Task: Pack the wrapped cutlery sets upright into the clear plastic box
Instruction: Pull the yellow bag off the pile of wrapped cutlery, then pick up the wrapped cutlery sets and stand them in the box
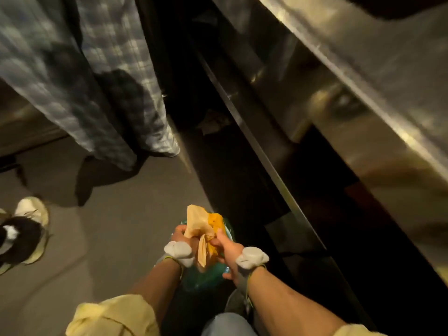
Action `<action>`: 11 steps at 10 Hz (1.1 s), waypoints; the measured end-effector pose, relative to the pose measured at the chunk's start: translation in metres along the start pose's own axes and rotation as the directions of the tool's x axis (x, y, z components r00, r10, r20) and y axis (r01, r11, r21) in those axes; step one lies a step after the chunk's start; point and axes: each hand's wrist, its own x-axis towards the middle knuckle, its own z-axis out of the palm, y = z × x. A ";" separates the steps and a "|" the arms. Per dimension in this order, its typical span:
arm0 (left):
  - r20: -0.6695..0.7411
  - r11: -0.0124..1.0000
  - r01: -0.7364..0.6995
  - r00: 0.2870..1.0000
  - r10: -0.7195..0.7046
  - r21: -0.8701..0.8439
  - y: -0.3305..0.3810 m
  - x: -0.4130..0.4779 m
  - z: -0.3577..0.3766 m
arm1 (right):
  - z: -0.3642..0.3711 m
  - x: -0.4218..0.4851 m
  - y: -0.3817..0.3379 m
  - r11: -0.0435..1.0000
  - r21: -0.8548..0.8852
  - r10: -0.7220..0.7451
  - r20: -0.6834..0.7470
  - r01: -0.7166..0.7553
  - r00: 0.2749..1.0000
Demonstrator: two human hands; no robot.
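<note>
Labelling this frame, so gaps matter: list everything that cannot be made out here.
Head view, paper bundle: blur, the left hand and the right hand hide what it wraps.
Head view, green object beneath: mostly covered by hands and bundle; unidentifiable.
Clear plastic box: not in frame.
Head view, space under the steel counter: lost in shadow.

Grey floor (126,214), dim light. Far left: a person's checked trouser legs (101,93) stand on it. Near left: pale shoe (32,212). Right: steel counter (363,98) alongside.
</note>
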 end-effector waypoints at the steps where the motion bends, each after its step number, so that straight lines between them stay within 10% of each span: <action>1: 0.038 0.993 0.034 0.999 -0.039 0.113 -0.075 0.097 0.023 | -0.009 0.052 0.004 0.999 -0.032 -0.009 -0.024 0.008 1.000; 2: 0.052 0.996 0.081 0.995 -0.083 0.038 -0.040 0.057 0.030 | -0.018 0.075 0.013 0.999 -0.003 -0.049 -0.030 0.049 0.998; 4: 0.010 0.908 0.091 0.995 -0.104 0.409 -0.097 0.125 0.038 | -0.029 0.073 0.011 0.995 0.069 -0.066 -0.065 0.070 0.996; 7: 0.147 0.979 -0.199 0.971 0.190 0.045 0.010 0.018 0.018 | -0.019 -0.033 -0.005 0.960 0.136 -0.240 -0.053 0.245 0.969; 9: 0.039 0.778 -0.606 0.785 0.619 -0.165 0.092 -0.132 0.008 | -0.018 -0.169 0.012 0.842 0.198 -0.480 -0.146 0.501 0.865; 11: 0.066 0.456 -0.842 0.457 0.887 -0.289 0.130 -0.310 0.018 | -0.039 -0.322 0.044 0.571 0.202 -0.772 -0.199 0.796 0.604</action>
